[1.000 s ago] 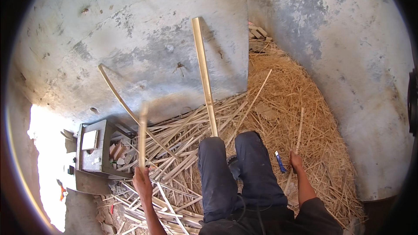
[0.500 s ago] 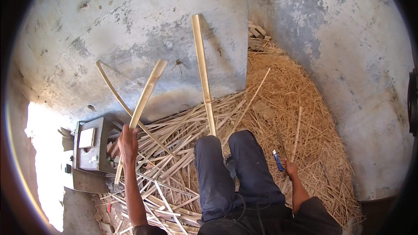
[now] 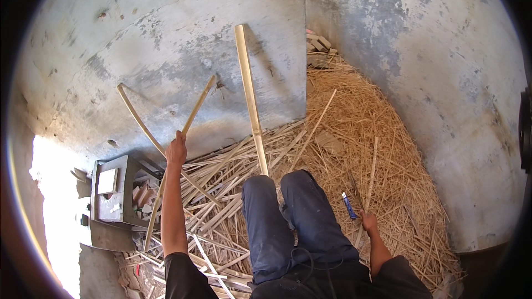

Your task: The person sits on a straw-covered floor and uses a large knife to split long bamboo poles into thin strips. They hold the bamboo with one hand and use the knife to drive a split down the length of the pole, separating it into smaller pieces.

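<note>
My left hand (image 3: 176,150) is closed around a long bamboo strip (image 3: 200,101), held at a slant in front of the wall; its lower part runs down beside my forearm. Low on the right, my right hand (image 3: 369,221) grips a knife (image 3: 355,187) with a long, thin, dark blade pointing away from me; its handle is hidden in the fingers. Just left of that blade lies a small blue-and-white packet (image 3: 349,206). A wide bamboo strip (image 3: 250,99) rises beyond my knees against the wall. Another, curved strip (image 3: 139,119) leans behind my left hand.
Split bamboo strips (image 3: 221,205) cover the floor at left and centre. A heap of straw-like shavings (image 3: 360,116) fills the right side up to the peeling wall (image 3: 432,105). A grey metal box (image 3: 119,169) stands at left. Bricks (image 3: 318,42) lie in the far corner.
My left hand has moved up and to the right. Its strip has turned to show a narrower side. My right hand stays low, holding the knife. The whole view has shifted slightly.
</note>
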